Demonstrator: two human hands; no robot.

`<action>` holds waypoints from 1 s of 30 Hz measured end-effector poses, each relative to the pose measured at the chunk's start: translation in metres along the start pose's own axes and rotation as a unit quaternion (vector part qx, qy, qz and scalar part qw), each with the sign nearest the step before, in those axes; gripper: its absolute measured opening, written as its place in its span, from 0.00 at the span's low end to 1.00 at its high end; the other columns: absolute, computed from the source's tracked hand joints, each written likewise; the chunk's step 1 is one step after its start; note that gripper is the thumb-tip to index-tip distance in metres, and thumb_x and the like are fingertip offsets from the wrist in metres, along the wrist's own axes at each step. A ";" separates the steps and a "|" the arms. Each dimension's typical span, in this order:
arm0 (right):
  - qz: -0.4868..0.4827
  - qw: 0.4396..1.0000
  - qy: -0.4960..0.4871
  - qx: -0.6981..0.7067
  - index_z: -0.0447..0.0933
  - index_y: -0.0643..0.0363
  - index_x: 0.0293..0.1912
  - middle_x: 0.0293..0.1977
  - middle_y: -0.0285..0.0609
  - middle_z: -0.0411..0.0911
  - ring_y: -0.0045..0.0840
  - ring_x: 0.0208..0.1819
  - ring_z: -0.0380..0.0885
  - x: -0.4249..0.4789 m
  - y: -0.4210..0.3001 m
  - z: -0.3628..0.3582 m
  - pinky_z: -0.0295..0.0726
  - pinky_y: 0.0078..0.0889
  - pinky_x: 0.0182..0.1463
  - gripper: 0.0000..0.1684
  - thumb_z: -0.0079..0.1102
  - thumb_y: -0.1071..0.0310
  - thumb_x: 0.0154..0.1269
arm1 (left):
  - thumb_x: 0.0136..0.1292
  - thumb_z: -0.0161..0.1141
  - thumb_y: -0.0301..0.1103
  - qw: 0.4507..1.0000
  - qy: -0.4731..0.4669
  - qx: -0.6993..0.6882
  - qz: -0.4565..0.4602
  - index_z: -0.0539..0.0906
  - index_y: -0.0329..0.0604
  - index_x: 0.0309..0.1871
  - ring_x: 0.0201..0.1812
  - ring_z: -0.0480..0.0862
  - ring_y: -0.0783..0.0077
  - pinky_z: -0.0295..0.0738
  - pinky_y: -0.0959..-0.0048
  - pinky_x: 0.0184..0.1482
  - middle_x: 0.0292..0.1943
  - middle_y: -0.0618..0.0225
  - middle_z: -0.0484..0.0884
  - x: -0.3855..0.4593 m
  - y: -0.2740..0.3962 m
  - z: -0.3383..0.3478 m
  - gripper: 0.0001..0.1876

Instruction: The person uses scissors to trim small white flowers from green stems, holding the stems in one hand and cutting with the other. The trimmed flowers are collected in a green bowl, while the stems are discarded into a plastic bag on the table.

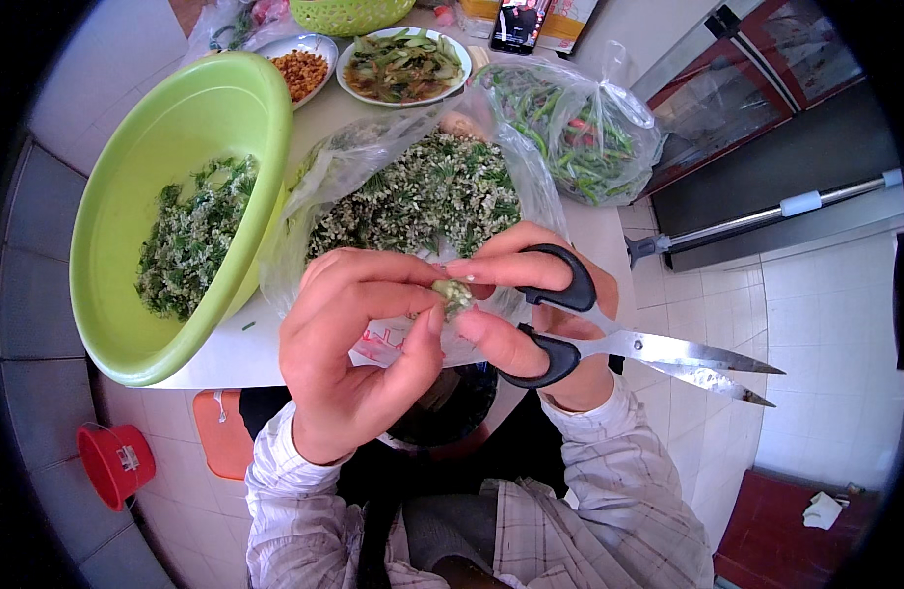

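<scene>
My left hand [364, 331] pinches a small green and white flower cluster [456, 294] between thumb and fingertips. The fingertips of my right hand [525, 309] touch the same cluster from the other side. Black-handled scissors [636, 344] hang on my right thumb and a finger, blades slightly apart and pointing right, away from the cluster. Behind my hands lies an opened clear plastic bag [349, 158] full of white flower clusters with green stems [437, 191]. A green plastic basin [106, 221] at the left holds more of these clusters [198, 243].
A plate of cooked greens [404, 66], a dish of orange-brown bits [301, 70], a green basket [349, 15] and a phone [520, 26] stand at the back. A knotted bag of green chillies [570, 132] lies back right. A red bucket [117, 467] is on the floor.
</scene>
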State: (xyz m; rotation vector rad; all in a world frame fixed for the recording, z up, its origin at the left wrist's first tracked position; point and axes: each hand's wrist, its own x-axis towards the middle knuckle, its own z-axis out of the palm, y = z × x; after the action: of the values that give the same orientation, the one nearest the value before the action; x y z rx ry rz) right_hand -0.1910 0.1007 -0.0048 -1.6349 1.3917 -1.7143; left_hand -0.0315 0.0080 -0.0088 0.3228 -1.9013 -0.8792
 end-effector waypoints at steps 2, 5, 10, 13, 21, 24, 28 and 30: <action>-0.022 1.000 0.002 -0.016 0.83 0.63 0.43 0.36 0.45 0.80 0.26 0.37 0.78 0.000 0.003 0.000 0.75 0.27 0.41 0.15 0.70 0.74 0.53 | 0.49 0.68 0.21 1.000 -0.004 0.004 -0.003 0.82 0.36 0.35 0.36 0.83 0.61 0.75 0.67 0.42 0.37 0.58 0.85 0.000 0.001 0.000 0.08; 0.013 1.000 0.010 -0.007 0.83 0.64 0.40 0.36 0.46 0.79 0.26 0.37 0.78 0.001 0.001 0.001 0.75 0.28 0.41 0.12 0.69 0.74 0.54 | 0.50 0.67 0.21 1.000 -0.014 -0.010 -0.014 0.82 0.35 0.35 0.37 0.83 0.61 0.76 0.69 0.43 0.38 0.57 0.83 0.001 0.003 -0.001 0.08; 0.018 1.000 0.007 -0.004 0.83 0.64 0.39 0.35 0.46 0.79 0.26 0.36 0.78 0.002 -0.001 0.001 0.75 0.27 0.41 0.10 0.67 0.75 0.54 | 0.52 0.66 0.21 0.999 -0.029 -0.023 -0.039 0.81 0.34 0.35 0.40 0.81 0.64 0.77 0.72 0.44 0.42 0.56 0.80 0.003 0.005 -0.004 0.07; 0.017 1.000 0.008 0.001 0.83 0.64 0.38 0.35 0.47 0.80 0.26 0.36 0.78 0.000 0.002 0.000 0.75 0.27 0.41 0.10 0.67 0.75 0.54 | 0.54 0.65 0.21 0.995 -0.032 -0.046 -0.077 0.81 0.34 0.35 0.42 0.81 0.66 0.76 0.71 0.45 0.43 0.57 0.80 0.002 0.005 -0.008 0.06; 0.058 0.991 -0.002 0.123 0.82 0.64 0.36 0.35 0.46 0.82 0.24 0.35 0.78 0.002 0.007 -0.005 0.75 0.27 0.41 0.06 0.66 0.75 0.56 | 0.57 0.61 0.22 0.970 -0.065 -0.169 -0.160 0.80 0.36 0.36 0.47 0.78 0.67 0.70 0.67 0.55 0.45 0.59 0.80 0.003 -0.001 -0.015 0.04; 0.085 0.981 0.016 0.174 0.81 0.64 0.35 0.34 0.46 0.82 0.24 0.35 0.78 0.001 0.008 -0.003 0.75 0.28 0.41 0.06 0.66 0.75 0.56 | 0.58 0.60 0.22 0.948 -0.062 -0.238 -0.203 0.79 0.37 0.37 0.48 0.77 0.67 0.69 0.67 0.57 0.46 0.59 0.80 0.002 -0.003 -0.015 0.04; 0.104 0.976 0.026 0.190 0.81 0.65 0.35 0.33 0.46 0.82 0.25 0.35 0.78 0.001 0.008 -0.004 0.74 0.28 0.42 0.06 0.66 0.74 0.56 | 0.59 0.62 0.24 0.950 -0.036 -0.245 -0.189 0.81 0.37 0.42 0.47 0.78 0.68 0.71 0.68 0.54 0.46 0.60 0.80 0.001 -0.004 -0.013 0.08; 0.107 0.976 0.025 0.188 0.81 0.65 0.35 0.33 0.46 0.82 0.25 0.35 0.78 0.001 0.006 -0.004 0.74 0.28 0.42 0.06 0.66 0.74 0.56 | 0.58 0.66 0.25 0.955 -0.012 -0.243 -0.172 0.82 0.36 0.45 0.46 0.79 0.67 0.73 0.69 0.52 0.45 0.60 0.80 0.004 0.003 -0.008 0.12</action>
State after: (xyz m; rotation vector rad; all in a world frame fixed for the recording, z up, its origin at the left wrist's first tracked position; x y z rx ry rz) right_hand -0.1967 0.0983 -0.0089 -1.2015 1.1307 -1.7685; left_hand -0.0259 0.0040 -0.0018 0.3456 -1.6044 -1.5517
